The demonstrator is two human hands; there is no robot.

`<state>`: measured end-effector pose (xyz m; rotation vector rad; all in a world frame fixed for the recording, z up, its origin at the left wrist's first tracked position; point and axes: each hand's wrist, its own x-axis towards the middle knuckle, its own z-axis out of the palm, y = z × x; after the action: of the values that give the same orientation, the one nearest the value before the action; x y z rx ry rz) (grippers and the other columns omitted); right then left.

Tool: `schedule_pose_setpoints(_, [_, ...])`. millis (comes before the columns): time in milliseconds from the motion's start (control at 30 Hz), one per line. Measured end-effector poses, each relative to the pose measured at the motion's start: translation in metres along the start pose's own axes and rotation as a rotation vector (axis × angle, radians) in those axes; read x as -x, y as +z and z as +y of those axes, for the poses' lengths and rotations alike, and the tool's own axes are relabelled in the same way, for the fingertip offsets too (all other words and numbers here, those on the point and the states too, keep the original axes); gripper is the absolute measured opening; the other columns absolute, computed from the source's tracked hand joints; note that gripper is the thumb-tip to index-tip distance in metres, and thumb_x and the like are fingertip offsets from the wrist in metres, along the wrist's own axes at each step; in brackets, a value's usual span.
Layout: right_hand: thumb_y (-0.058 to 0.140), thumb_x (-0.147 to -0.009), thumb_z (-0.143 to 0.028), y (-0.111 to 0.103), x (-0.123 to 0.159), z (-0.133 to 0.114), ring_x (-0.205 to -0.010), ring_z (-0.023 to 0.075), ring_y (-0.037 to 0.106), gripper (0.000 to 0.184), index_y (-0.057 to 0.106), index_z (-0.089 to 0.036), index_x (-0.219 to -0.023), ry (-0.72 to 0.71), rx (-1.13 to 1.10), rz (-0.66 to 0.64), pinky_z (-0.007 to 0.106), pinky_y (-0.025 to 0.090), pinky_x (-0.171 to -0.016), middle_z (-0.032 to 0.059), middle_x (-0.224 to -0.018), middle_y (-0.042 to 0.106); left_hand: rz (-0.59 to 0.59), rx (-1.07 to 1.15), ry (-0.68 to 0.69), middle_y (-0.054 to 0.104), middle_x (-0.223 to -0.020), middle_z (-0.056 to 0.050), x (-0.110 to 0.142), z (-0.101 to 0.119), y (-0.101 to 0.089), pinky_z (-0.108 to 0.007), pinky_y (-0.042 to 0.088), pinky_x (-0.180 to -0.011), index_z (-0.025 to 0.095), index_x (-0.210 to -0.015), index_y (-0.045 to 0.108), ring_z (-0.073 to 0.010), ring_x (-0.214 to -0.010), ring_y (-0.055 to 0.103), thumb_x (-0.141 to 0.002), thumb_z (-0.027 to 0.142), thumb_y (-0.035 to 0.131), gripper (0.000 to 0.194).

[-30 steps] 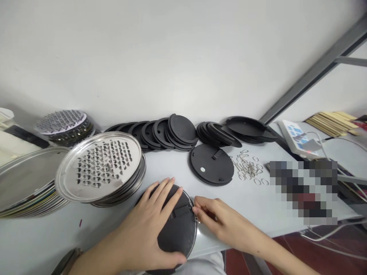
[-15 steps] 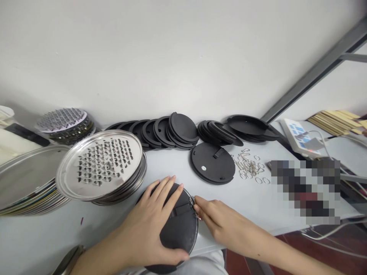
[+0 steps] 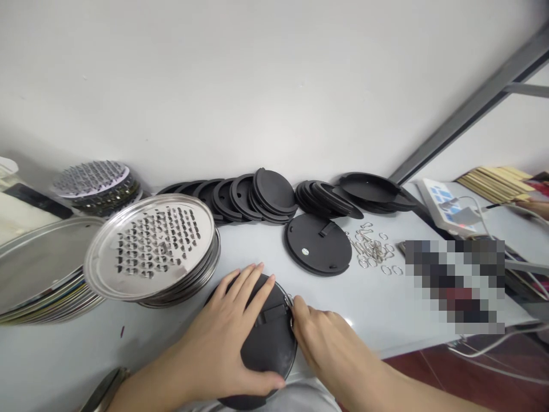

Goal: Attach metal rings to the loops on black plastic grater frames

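My left hand (image 3: 234,337) lies with fingers spread over a round black disc (image 3: 272,355) at the front edge of the table, pressing it flat. The disc has a raised bar (image 3: 274,312) near its right side. At the disc's right rim, my right hand (image 3: 323,335) is closed in a pinch on a small silver metal clip (image 3: 289,300); most of the clip is hidden by the fingers. Another black disc (image 3: 317,245) with a small white sticker lies beyond, beside a loose heap of metal clips and rings (image 3: 372,249).
Stacked round metal trays (image 3: 150,243) with grater-like cutouts stand at the left, with a spiked stack (image 3: 96,180) behind. Black discs (image 3: 274,194) line the wall. A power strip (image 3: 444,203) and wooden slats (image 3: 493,183) sit right. A person's hand (image 3: 536,207) shows far right.
My right hand has turned over at the disc's rim, its knuckles now up and its forearm lower. My left hand and the disc have stayed in place. Another person's hand shows more at far right.
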<state>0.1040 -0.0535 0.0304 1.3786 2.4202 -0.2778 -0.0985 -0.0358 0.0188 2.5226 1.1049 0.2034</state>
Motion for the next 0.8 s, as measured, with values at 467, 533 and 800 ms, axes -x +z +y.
schedule_pose_setpoints(467, [0.031, -0.094, -0.013, 0.013, 0.006, 0.010, -0.050, 0.0172, 0.059, 0.017, 0.045, -0.019, -0.086, 0.080, -0.413, 0.173, 0.028, 0.025, -0.049, 0.0019, -0.064, 0.062, 0.021, 0.012, -0.008, 0.016, -0.158, -0.013, 0.000, 0.003, 0.001, -0.053, 0.023, -0.114, 0.019, -0.151, 0.020, -0.0372, -0.142, 0.016, -0.066, 0.062, 0.069, 0.107])
schedule_pose_setpoints(533, [0.031, -0.094, -0.013, 0.016, 0.005, 0.010, -0.049, 0.0169, 0.058, 0.017, 0.045, -0.019, -0.087, 0.066, -0.413, 0.196, 0.027, 0.025, -0.048, 0.0017, -0.063, 0.062, 0.016, 0.010, -0.013, 0.016, -0.158, -0.012, 0.000, 0.003, 0.002, -0.053, 0.022, -0.114, 0.019, -0.151, 0.020, -0.0371, -0.143, 0.016, -0.066, 0.063, 0.069, 0.107])
schedule_pose_setpoints(800, [0.030, -0.092, -0.011, 0.026, 0.005, 0.009, -0.050, 0.0183, 0.058, 0.018, 0.046, -0.018, -0.092, 0.044, -0.420, 0.275, 0.028, 0.027, -0.048, 0.0030, -0.065, 0.063, 0.007, 0.003, -0.016, 0.011, -0.159, -0.011, -0.002, 0.001, 0.002, -0.053, 0.022, -0.114, 0.020, -0.151, 0.019, -0.0371, -0.143, 0.015, -0.065, 0.063, 0.069, 0.108])
